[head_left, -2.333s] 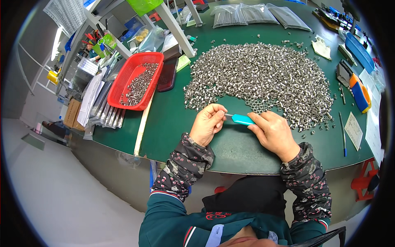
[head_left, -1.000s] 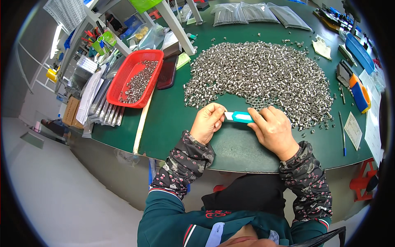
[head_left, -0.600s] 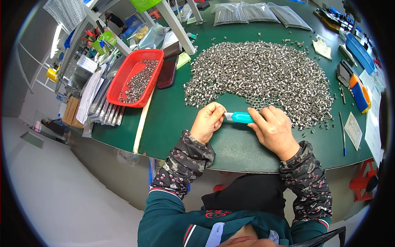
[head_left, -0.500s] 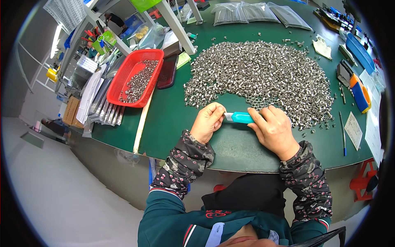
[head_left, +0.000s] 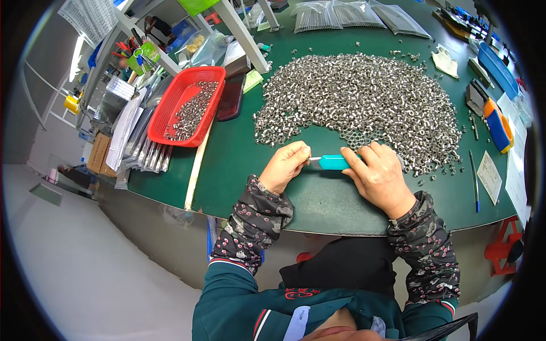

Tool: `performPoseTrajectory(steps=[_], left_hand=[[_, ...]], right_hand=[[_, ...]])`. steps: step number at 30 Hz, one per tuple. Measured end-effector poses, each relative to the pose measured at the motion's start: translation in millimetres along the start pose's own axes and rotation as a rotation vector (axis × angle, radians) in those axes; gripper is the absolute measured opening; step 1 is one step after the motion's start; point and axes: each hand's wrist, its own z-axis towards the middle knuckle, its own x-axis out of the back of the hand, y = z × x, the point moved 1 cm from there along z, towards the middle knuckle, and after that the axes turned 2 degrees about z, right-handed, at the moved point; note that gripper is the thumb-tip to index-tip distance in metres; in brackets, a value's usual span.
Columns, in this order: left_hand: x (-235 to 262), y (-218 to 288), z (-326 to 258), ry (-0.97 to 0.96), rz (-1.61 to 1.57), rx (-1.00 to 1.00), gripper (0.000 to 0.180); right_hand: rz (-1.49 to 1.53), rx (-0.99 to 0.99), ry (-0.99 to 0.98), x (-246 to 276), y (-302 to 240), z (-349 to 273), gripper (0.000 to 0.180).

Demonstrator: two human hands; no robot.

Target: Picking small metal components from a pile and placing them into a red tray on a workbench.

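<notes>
A teal-handled knife point(head_left: 334, 162) lies level in front of me, with my right hand point(head_left: 382, 177) closed round its right end. Its thin metal blade, seen nearly edge-on, points left and reaches the fingertips of my left hand point(head_left: 285, 166). Thumb and forefinger of that hand are pinched together; whatever small piece they hold is hidden. Just beyond both hands spreads a large heap of small shiny metal rings point(head_left: 364, 91), some lying flat in a single layer near the right hand.
At left, a red plastic basket point(head_left: 158, 116) holds more small metal parts, beside stacked bagged packets point(head_left: 139, 153). Clear bags point(head_left: 341, 16) lie at the far edge of the green table point(head_left: 335, 213). To the right are a pen point(head_left: 474, 182), a card point(head_left: 489, 177) and a blue-orange tool point(head_left: 500, 128).
The knife has rolled, so its blade now looks narrow where its flat side showed before. My left hand has shifted slightly left; both hands keep their grip.
</notes>
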Motion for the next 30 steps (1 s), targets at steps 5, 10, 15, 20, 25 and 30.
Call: performPoseTrajectory(steps=[5, 10, 15, 20, 25, 30], left_hand=[[3, 4, 1, -0.104, 0.062, 0.088, 0.024], [3, 5, 1, -0.131, 0.085, 0.116, 0.023], [2, 8, 1, -0.216, 0.095, 0.119, 0.024], [-1, 10, 2, -0.29, 0.14, 0.082, 0.026], [-2, 13, 3, -0.312, 0.158, 0.088, 0.027], [-5, 11, 4, -0.314, 0.196, 0.074, 0.026]], right_hand=[[-0.03, 0.034, -0.007, 3, 2, 1, 0.039], [-0.056, 0.094, 0.029, 4, 3, 3, 0.035], [-0.086, 0.095, -0.044, 8, 6, 3, 0.037], [-0.138, 0.13, -0.053, 13, 7, 6, 0.035], [-0.182, 0.162, -0.061, 16, 6, 10, 0.035], [-0.2, 0.194, -0.006, 17, 7, 11, 0.033]])
